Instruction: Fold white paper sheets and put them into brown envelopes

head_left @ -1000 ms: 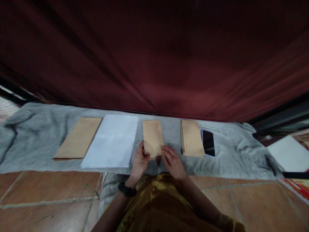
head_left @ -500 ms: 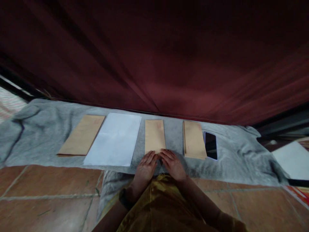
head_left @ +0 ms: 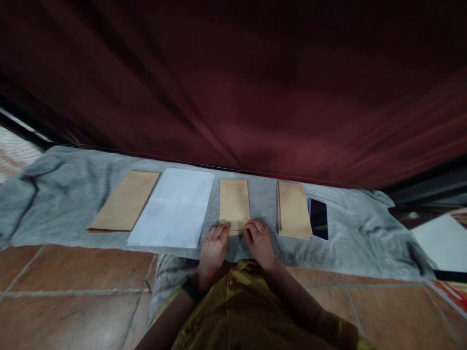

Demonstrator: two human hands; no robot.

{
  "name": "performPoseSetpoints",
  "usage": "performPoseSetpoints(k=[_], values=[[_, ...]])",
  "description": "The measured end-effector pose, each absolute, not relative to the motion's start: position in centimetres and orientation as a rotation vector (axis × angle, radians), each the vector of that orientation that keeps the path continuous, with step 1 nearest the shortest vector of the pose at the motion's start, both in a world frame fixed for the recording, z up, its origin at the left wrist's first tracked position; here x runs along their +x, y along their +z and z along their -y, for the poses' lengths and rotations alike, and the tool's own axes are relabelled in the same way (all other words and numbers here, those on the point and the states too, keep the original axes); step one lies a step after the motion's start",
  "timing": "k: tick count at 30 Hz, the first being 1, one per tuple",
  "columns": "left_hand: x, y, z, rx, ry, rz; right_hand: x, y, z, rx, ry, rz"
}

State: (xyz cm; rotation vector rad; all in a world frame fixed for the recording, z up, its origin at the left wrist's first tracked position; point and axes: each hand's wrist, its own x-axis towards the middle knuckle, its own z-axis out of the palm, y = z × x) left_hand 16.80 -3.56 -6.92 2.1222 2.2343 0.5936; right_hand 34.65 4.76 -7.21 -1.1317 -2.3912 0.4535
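A brown paper envelope [head_left: 234, 203] lies lengthwise in front of me, its lower end showing a crease or folded edge. At its lower left corner, my left hand [head_left: 214, 242] pinches the edge, with a dark band on the wrist. My right hand [head_left: 260, 242] has curled fingers closed at the lower right corner. The fingertips hide both corners. To the left are white paper sheets [head_left: 173, 208] and a larger brown envelope stack [head_left: 126, 200]. On the right rests another pile of brown envelopes [head_left: 294, 210].
A phone [head_left: 318, 218] lies beside the right pile. Everything sits on a grey cloth [head_left: 357, 233] with wrinkles at both ends. Behind it hangs a dark red curtain [head_left: 233, 97]. Tiled floor [head_left: 73, 277] shows in front, and a white sheet-like object [head_left: 441, 241] is at far right.
My hands have moved apart, from together at the middle of the envelope's lower edge out to its two lower corners. The fingers have curled more.
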Motion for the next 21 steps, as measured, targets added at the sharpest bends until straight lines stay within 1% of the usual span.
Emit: performPoseSetpoints(k=[3, 7, 10, 13, 16, 21], values=[[17.0, -7.5, 4.4, 2.312, 0.529, -2.097, 34.6, -7.3, -4.9, -1.169, 0.412, 2.424], [17.4, -8.7, 5.4, 2.473, 0.533, -1.893, 34.4, -6.8, -4.5, -1.201, 0.372, 2.461], [17.5, -9.4, 5.7, 2.481, 0.534, -1.899, 33.3, -5.8, -3.2, -1.070, 0.390, 2.485], [17.3, -9.9, 5.9, 2.486, 0.555, -1.900, 31.8, -5.2, -1.8, -0.864, 0.492, 2.555], [17.2, -9.9, 6.2, 2.487, 0.527, -1.892, 31.3, -5.3, -1.2, -0.825, 0.511, 2.616], [17.4, -9.0, 6.4, 2.483, 0.506, -1.930, 32.6, -6.3, -1.5, -0.820, 0.410, 2.682]])
